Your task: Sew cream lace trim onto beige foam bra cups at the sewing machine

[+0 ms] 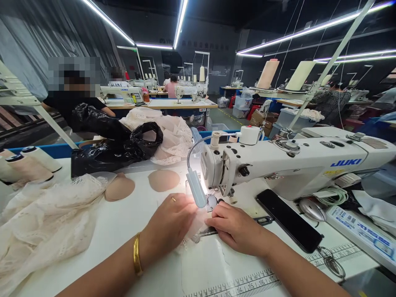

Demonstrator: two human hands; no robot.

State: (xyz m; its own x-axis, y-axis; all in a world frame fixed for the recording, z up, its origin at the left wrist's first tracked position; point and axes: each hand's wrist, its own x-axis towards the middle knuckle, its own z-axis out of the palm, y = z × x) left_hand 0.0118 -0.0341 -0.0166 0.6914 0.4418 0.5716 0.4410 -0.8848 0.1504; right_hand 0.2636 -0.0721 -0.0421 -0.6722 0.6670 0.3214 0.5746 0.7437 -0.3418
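Note:
At the needle area of a white sewing machine (291, 154), my left hand (173, 222) is closed on a piece of pale sheer fabric (195, 231). Its fingertips are partly hidden behind the lit lamp head (196, 190). Just right of the fabric, my right hand (236, 227) has its fingers curled and pressed together beside the presser foot; what they pinch is hidden. Two beige rounded fabric pieces (163, 180) lie flat beyond my left hand. A heap of cream lace fabric (58, 218) covers the table's left side.
A black phone (289, 220), a grey mouse-shaped object (312, 209) and a keyring (332, 264) lie right of my right hand. Thread cones (29, 165) and a black plastic bag (114, 144) are at the left. Other people sit at machines beyond.

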